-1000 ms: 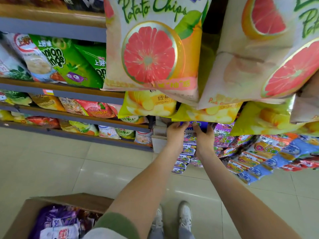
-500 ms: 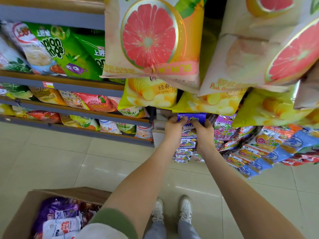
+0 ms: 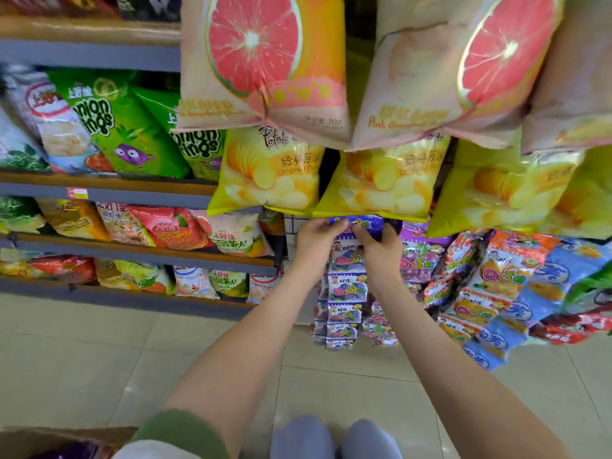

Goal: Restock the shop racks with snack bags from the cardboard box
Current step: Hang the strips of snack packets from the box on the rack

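Snack bag (image 3: 361, 222) in left hand (image 3: 315, 239) and right hand (image 3: 378, 249) above "QQ" packs (image 3: 347, 289).

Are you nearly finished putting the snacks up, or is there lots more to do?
Done: a column of blue QQ candy bags already hangs on the rack. In hand: the left hand and right hand pinch one more blue bag at the column's top. Left: the cardboard box shows a purple packet inside, so more likely remains.

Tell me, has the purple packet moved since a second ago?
No, the purple packet stays just under the bottom edge of the middle yellow chip bag.
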`<state>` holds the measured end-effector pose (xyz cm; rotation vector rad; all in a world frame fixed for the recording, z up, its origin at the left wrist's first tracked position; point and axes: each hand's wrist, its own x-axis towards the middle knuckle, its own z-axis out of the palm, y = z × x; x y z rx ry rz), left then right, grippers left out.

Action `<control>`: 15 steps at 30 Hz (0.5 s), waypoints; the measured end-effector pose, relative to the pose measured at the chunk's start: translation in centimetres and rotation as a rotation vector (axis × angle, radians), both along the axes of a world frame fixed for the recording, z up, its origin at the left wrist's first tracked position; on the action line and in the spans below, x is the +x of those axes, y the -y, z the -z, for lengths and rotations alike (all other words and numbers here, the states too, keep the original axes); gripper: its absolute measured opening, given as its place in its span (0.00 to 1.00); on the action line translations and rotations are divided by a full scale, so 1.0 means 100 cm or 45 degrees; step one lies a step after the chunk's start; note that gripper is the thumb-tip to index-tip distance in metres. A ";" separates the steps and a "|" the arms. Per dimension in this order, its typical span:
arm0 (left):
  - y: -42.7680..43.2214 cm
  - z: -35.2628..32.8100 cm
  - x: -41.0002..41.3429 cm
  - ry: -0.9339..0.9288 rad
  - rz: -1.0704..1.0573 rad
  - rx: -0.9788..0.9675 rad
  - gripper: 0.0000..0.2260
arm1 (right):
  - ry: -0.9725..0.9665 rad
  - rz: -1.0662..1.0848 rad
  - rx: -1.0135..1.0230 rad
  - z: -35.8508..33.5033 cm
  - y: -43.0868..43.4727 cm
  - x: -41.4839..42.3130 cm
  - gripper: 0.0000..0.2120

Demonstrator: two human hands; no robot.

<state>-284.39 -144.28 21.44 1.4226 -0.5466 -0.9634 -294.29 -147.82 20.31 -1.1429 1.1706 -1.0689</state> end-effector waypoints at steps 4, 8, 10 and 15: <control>0.011 0.024 -0.001 0.204 -0.091 0.024 0.24 | 0.005 0.001 0.021 0.012 0.004 0.005 0.15; 0.009 0.023 -0.006 0.352 -0.124 0.031 0.16 | 0.014 -0.002 0.007 0.019 0.007 0.002 0.17; 0.012 0.022 -0.008 0.368 -0.155 0.026 0.18 | -0.015 0.006 -0.007 0.019 0.009 0.002 0.16; 0.018 0.021 -0.005 0.738 -0.188 0.235 0.19 | -0.323 -0.020 -0.130 0.022 0.015 0.002 0.11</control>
